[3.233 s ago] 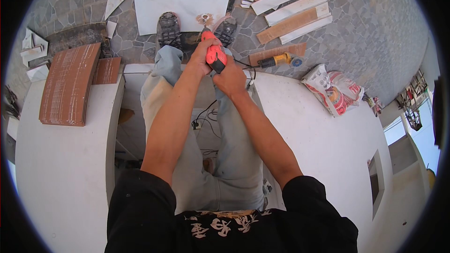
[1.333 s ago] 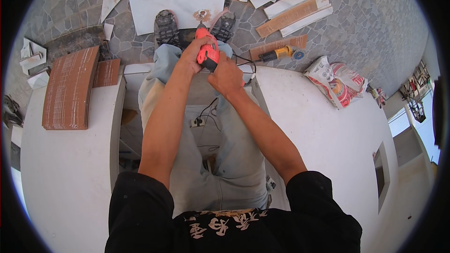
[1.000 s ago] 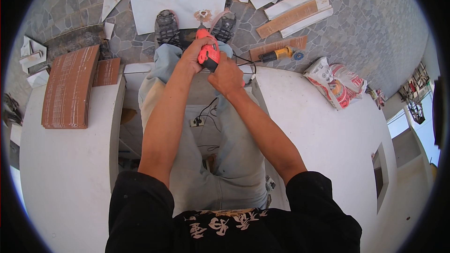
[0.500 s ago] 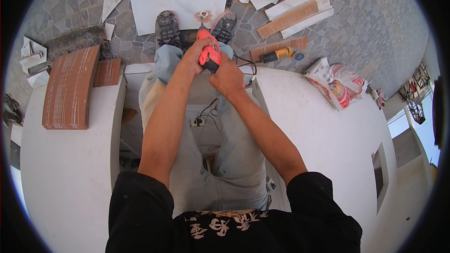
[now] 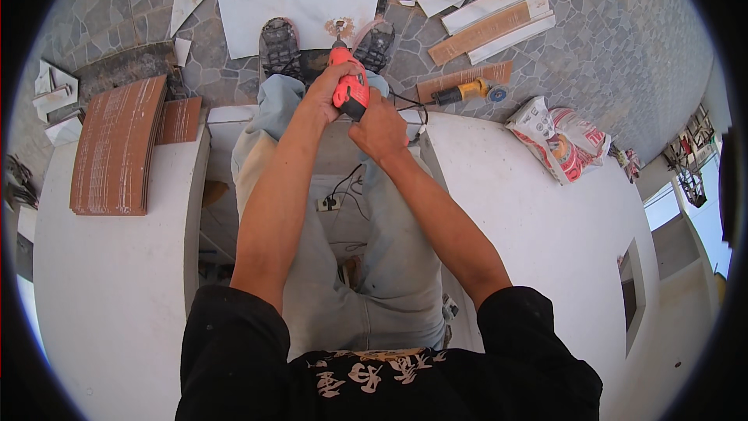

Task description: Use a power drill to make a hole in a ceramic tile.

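Note:
A red power drill (image 5: 351,92) with a black rear end is held between my two hands, its nose pointing away from me. My left hand (image 5: 327,92) is wrapped round the left side of its body. My right hand (image 5: 379,129) is closed on its handle at the rear, and the handle is mostly hidden by the fingers. The drill's tip meets a dusty, brownish spot on a white marbled tile (image 5: 265,12), which has a rounded notch in its far edge. My shoes (image 5: 279,47) stand on the tile's near edge, one on each side of the drill.
A yellow angle grinder (image 5: 470,91) lies to the right near tile strips (image 5: 499,19). A red and white bag (image 5: 562,144) rests on the white ledge (image 5: 514,210). Brown-backed tiles (image 5: 117,152) are stacked at left. A power socket (image 5: 329,203) with cords sits below my legs.
Almost nothing differs. The drill and both hands have shifted very slightly, and the grip stays the same.

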The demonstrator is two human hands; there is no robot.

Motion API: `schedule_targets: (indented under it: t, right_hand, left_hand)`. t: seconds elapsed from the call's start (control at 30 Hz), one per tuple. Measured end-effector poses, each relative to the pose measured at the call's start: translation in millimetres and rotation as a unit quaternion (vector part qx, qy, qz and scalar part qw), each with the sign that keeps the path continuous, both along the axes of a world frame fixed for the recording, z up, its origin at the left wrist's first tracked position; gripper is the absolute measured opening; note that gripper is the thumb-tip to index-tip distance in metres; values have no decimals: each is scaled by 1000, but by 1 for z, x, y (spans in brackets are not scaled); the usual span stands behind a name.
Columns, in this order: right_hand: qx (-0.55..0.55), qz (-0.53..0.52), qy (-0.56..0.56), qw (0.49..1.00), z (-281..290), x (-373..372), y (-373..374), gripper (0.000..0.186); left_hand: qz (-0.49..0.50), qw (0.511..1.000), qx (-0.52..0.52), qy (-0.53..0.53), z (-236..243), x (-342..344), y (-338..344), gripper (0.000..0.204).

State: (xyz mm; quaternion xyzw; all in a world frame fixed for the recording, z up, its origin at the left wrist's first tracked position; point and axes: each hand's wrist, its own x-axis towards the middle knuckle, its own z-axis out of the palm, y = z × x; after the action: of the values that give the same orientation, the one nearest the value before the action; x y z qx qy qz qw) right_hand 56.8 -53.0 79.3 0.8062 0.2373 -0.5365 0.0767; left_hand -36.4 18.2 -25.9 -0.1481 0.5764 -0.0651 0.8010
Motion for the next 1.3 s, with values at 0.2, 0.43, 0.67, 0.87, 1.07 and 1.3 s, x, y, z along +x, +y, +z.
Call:
schedule_targets:
  t: [0.2,0.43,0.67,0.87,1.07,1.3]
  right_hand:
    - [6,-28,17,999,1,4,-1,55]
    - [-6,-12,11,1000,5,4,4,56]
    - [-1,-8,2,1000,-2,4,-5,53]
    - [3,-8,1,1000,-4,5,-8,51]
    - [10,-16,3,1000,-2,5,-4,50]
    - [2,-3,5,1000,-4,7,-5,52]
  left_hand:
    - [-14,1000,-10,-2,3,3,2,28]
    - [-17,1000,12,9,2,2,0,27]
    - [-9,1000,3,3,4,5,-3,25]
    - [-5,1000,8,6,2,6,-6,23]
    - [-30,999,21,-4,-4,4,-5,29]
    - [-32,999,13,-13,3,9,3,24]
